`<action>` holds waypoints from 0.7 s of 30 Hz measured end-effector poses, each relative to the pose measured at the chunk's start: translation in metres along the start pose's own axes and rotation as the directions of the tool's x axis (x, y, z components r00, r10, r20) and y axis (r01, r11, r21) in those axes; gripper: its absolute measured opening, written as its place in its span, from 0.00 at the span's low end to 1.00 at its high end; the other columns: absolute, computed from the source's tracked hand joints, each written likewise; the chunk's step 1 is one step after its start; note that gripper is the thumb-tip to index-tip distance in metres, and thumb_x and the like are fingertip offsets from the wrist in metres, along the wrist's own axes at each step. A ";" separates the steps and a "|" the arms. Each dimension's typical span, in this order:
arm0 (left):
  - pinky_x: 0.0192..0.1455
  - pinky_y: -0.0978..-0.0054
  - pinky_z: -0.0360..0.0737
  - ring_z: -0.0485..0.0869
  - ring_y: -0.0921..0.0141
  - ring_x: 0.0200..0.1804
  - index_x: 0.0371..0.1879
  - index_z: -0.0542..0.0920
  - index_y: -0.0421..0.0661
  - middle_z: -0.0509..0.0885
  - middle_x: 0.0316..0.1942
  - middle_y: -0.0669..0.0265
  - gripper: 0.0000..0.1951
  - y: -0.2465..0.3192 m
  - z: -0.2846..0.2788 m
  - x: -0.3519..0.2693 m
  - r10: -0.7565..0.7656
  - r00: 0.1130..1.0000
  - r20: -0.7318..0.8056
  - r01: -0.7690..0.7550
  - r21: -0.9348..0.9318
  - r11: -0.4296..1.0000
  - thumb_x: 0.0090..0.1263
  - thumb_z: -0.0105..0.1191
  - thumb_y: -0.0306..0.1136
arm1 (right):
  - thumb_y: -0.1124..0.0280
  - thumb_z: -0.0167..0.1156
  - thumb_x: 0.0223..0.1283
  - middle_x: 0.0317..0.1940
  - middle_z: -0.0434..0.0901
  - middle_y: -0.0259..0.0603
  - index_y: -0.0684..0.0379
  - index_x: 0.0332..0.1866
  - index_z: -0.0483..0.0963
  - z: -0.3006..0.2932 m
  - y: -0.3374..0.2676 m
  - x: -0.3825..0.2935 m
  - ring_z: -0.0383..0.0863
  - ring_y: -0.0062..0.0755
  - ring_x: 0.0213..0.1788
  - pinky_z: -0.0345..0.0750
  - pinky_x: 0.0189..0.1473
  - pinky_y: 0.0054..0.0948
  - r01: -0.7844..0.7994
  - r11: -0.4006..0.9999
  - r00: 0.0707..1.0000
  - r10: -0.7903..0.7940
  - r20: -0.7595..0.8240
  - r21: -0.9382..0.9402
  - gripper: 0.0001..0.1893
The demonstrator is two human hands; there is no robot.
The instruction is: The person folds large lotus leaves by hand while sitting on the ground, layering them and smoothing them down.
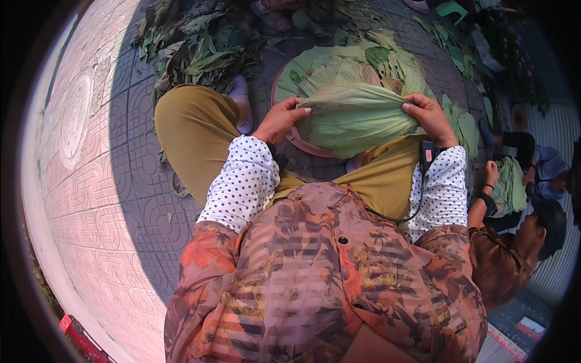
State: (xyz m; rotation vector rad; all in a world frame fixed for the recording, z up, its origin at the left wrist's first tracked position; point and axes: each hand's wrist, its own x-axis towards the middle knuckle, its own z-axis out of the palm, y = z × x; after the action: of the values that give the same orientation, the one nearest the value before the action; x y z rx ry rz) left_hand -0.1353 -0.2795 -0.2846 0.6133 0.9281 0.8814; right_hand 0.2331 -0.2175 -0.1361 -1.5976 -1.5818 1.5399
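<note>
A large, pale green leaf (358, 120) is stretched sideways between my two hands, in front of my knees. My left hand (283, 119) pinches its left end between thumb and fingers. At the other end, my right hand (426, 115) grips the leaf's gathered edge the same way. Behind and partly under the leaf is a round pink tray (275, 86), much of it hidden. More flat leaves (336, 70) lie stacked on the tray, some with brown, dried patches.
Withered leaves (204, 50) are heaped on the paving at the upper left. Loose leaves (460, 125) lie right of the tray. Another person (504, 258) sits at my right with a leaf bundle (508, 186), near a further person (549, 168). A green plastic stool (451, 10) stands at the upper right.
</note>
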 end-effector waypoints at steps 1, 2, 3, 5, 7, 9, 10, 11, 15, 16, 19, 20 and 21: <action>0.51 0.79 0.76 0.80 0.77 0.44 0.51 0.82 0.44 0.85 0.44 0.72 0.12 0.000 -0.001 0.002 0.018 0.999 -0.048 -0.020 -0.038 0.999 0.70 0.64 0.29 | 0.74 0.63 0.69 0.39 0.84 0.26 0.62 0.51 0.81 -0.002 0.002 0.000 0.81 0.15 0.39 0.78 0.46 0.19 -0.001 1.000 1.000 0.001 -0.003 0.000 0.09; 0.51 0.79 0.76 0.80 0.77 0.44 0.51 0.82 0.44 0.85 0.44 0.72 0.12 0.000 -0.002 0.003 0.017 0.999 -0.046 -0.019 -0.038 0.999 0.70 0.64 0.29 | 0.74 0.63 0.69 0.39 0.84 0.26 0.62 0.51 0.81 -0.004 0.004 0.000 0.81 0.15 0.39 0.78 0.46 0.19 -0.005 1.000 1.000 0.005 -0.007 0.003 0.09; 0.45 0.80 0.74 0.79 0.79 0.40 0.49 0.82 0.45 0.84 0.42 0.74 0.11 0.001 -0.003 0.003 0.002 0.996 -0.086 -0.004 -0.029 1.000 0.70 0.64 0.29 | 0.74 0.63 0.69 0.38 0.84 0.26 0.63 0.50 0.81 -0.004 0.004 0.000 0.81 0.15 0.39 0.78 0.46 0.19 -0.007 1.000 1.000 0.007 -0.010 0.007 0.09; 0.40 0.82 0.73 0.77 0.81 0.36 0.47 0.82 0.46 0.84 0.39 0.76 0.09 0.000 -0.003 0.004 -0.014 0.992 -0.125 0.012 -0.020 1.000 0.70 0.64 0.29 | 0.74 0.63 0.69 0.38 0.84 0.26 0.63 0.50 0.81 -0.005 0.003 -0.001 0.80 0.15 0.39 0.78 0.46 0.19 -0.014 1.000 1.000 0.014 -0.008 -0.010 0.09; 0.35 0.82 0.69 0.74 0.83 0.32 0.46 0.82 0.48 0.83 0.36 0.78 0.08 -0.002 0.000 0.005 0.009 0.990 -0.140 -0.018 -0.065 0.998 0.72 0.63 0.32 | 0.74 0.63 0.69 0.38 0.84 0.26 0.63 0.50 0.81 -0.004 0.001 -0.002 0.80 0.15 0.39 0.77 0.45 0.19 -0.021 0.999 1.000 0.021 -0.006 -0.027 0.09; 0.35 0.82 0.70 0.74 0.83 0.33 0.46 0.82 0.49 0.83 0.36 0.78 0.08 0.002 0.000 0.004 -0.005 0.985 -0.171 -0.009 -0.084 0.996 0.73 0.63 0.34 | 0.73 0.62 0.70 0.38 0.84 0.26 0.63 0.49 0.81 -0.001 0.001 -0.001 0.79 0.15 0.39 0.76 0.47 0.19 -0.028 0.999 1.000 0.028 -0.007 -0.021 0.08; 0.35 0.82 0.70 0.75 0.82 0.33 0.46 0.82 0.49 0.82 0.36 0.78 0.08 0.004 0.001 0.003 -0.020 0.979 -0.201 -0.001 -0.104 0.995 0.74 0.62 0.35 | 0.73 0.62 0.70 0.38 0.84 0.26 0.63 0.49 0.81 -0.002 0.001 -0.001 0.79 0.15 0.39 0.76 0.47 0.19 -0.028 0.999 1.000 0.028 -0.008 -0.021 0.08; 0.35 0.82 0.70 0.75 0.82 0.33 0.46 0.82 0.49 0.82 0.36 0.78 0.08 0.004 0.002 0.005 -0.021 0.980 -0.200 0.000 -0.104 0.995 0.74 0.62 0.35 | 0.74 0.62 0.70 0.38 0.84 0.26 0.63 0.48 0.81 -0.002 0.001 -0.001 0.79 0.15 0.39 0.76 0.47 0.19 -0.035 0.999 0.999 0.035 -0.006 -0.027 0.08; 0.42 0.80 0.73 0.77 0.80 0.38 0.45 0.83 0.49 0.83 0.37 0.76 0.08 -0.001 0.002 0.008 0.047 0.975 -0.218 -0.086 -0.169 0.982 0.76 0.60 0.38 | 0.74 0.62 0.69 0.38 0.83 0.26 0.63 0.48 0.81 -0.001 0.002 0.001 0.79 0.14 0.39 0.76 0.46 0.19 -0.052 0.997 0.999 0.052 0.000 -0.055 0.07; 0.44 0.80 0.74 0.78 0.79 0.39 0.45 0.83 0.48 0.83 0.37 0.75 0.08 -0.002 0.002 0.009 0.069 0.969 -0.237 -0.115 -0.184 0.976 0.76 0.60 0.39 | 0.74 0.62 0.69 0.38 0.83 0.26 0.63 0.48 0.81 -0.001 0.003 0.002 0.79 0.14 0.39 0.76 0.46 0.19 -0.053 0.997 0.999 0.053 -0.001 -0.055 0.07; 0.49 0.79 0.75 0.78 0.79 0.42 0.44 0.83 0.48 0.83 0.38 0.74 0.09 -0.005 -0.002 0.012 0.086 0.959 -0.272 -0.142 -0.194 0.971 0.76 0.60 0.39 | 0.74 0.62 0.69 0.37 0.83 0.26 0.63 0.48 0.81 0.001 0.004 0.004 0.79 0.14 0.39 0.76 0.45 0.19 -0.050 0.998 0.999 0.051 0.020 -0.046 0.07; 0.49 0.79 0.75 0.78 0.79 0.42 0.44 0.83 0.48 0.83 0.38 0.74 0.09 -0.007 -0.003 0.013 0.085 0.958 -0.273 -0.142 -0.195 0.971 0.76 0.60 0.39 | 0.74 0.62 0.69 0.37 0.83 0.26 0.62 0.48 0.81 0.002 0.004 0.004 0.79 0.14 0.39 0.76 0.45 0.19 -0.051 0.998 0.998 0.052 0.022 -0.039 0.07; 0.49 0.79 0.75 0.78 0.79 0.42 0.44 0.83 0.47 0.84 0.39 0.74 0.09 -0.007 -0.004 0.014 0.085 0.957 -0.278 -0.140 -0.184 0.973 0.76 0.60 0.40 | 0.74 0.63 0.69 0.37 0.83 0.26 0.62 0.47 0.81 0.002 0.005 0.005 0.79 0.15 0.39 0.76 0.46 0.19 -0.053 0.998 0.998 0.054 0.023 -0.031 0.07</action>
State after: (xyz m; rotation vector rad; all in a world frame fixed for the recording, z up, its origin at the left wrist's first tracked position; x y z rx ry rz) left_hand -0.1317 -0.2709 -0.2972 0.3794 1.0380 1.1675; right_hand 0.2324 -0.2156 -0.1432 -1.6565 -1.5948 1.5749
